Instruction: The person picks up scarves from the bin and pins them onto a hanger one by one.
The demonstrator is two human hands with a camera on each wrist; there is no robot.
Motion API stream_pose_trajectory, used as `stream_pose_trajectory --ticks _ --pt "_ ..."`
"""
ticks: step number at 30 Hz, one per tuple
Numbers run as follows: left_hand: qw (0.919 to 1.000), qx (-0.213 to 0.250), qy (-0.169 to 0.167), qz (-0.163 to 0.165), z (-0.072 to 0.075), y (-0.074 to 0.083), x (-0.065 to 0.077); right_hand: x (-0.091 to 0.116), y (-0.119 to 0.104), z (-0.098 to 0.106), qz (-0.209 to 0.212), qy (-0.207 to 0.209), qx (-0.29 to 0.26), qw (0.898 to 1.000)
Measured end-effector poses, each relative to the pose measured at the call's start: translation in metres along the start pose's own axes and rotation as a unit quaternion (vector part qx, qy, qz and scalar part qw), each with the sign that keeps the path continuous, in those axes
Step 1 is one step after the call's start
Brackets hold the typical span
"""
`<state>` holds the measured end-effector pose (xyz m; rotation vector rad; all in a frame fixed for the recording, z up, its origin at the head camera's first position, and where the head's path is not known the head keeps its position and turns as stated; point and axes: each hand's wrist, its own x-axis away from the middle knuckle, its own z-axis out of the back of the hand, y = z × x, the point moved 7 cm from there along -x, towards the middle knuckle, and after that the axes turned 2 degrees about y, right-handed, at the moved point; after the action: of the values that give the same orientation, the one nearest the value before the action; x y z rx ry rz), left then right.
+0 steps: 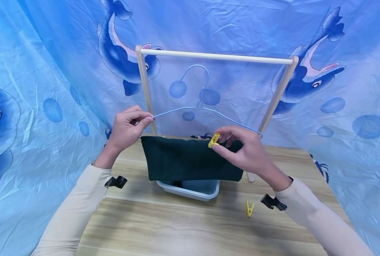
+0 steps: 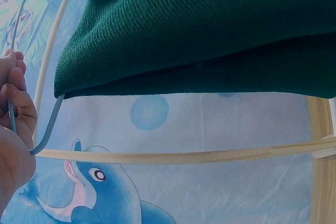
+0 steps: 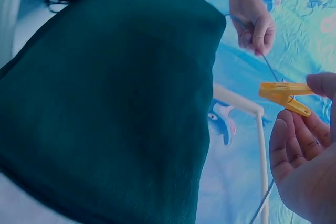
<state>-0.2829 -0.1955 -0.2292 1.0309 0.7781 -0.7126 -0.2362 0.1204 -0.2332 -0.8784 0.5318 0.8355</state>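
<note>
Green cloth (image 1: 180, 161) | hangs below left hand (image 1: 130, 127) — pinching blue hanger (image 1: 190, 107) | right hand (image 1: 245, 147) — pinching yellow clothespin (image 1: 213, 141)

The person's left arm (image 1: 70, 209), in a long, close-fitting cream fabric sleeve, reaches forward from the lower left of the head view; the right arm (image 1: 319, 217), sleeved alike, angles in from the lower right. Both sleeves end at the bare wrists. The bare left hand (image 1: 130, 127) points inward, its thumb pressed toward the index finger in a pinch, the other fingers curled. The bare right hand (image 1: 247, 147), well apart and slightly lower in that view, pinches too, thumb opposite the bent fingers with a gap between.
</note>
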Motion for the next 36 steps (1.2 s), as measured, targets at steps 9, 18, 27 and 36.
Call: stream_pose_trajectory --ticks 9,18,27,36 --pt "1.0000 -0.004 -0.002 0.004 0.000 -0.002 0.001 -0.023 -0.007 -0.031 0.008 -0.011 -0.040 0.999" --pt "1.0000 -0.002 -0.002 0.009 0.000 -0.004 0.002 -0.047 -0.013 -0.063 -0.002 -0.032 -0.052 0.998" --pt "0.9999 -0.011 -0.005 0.012 0.000 -0.005 0.002 -0.065 -0.017 -0.093 -0.001 -0.008 -0.049 0.999" --pt "1.0000 -0.004 -0.002 -0.001 0.000 -0.003 0.002 -0.074 -0.018 -0.114 0.005 0.015 -0.065 0.998"
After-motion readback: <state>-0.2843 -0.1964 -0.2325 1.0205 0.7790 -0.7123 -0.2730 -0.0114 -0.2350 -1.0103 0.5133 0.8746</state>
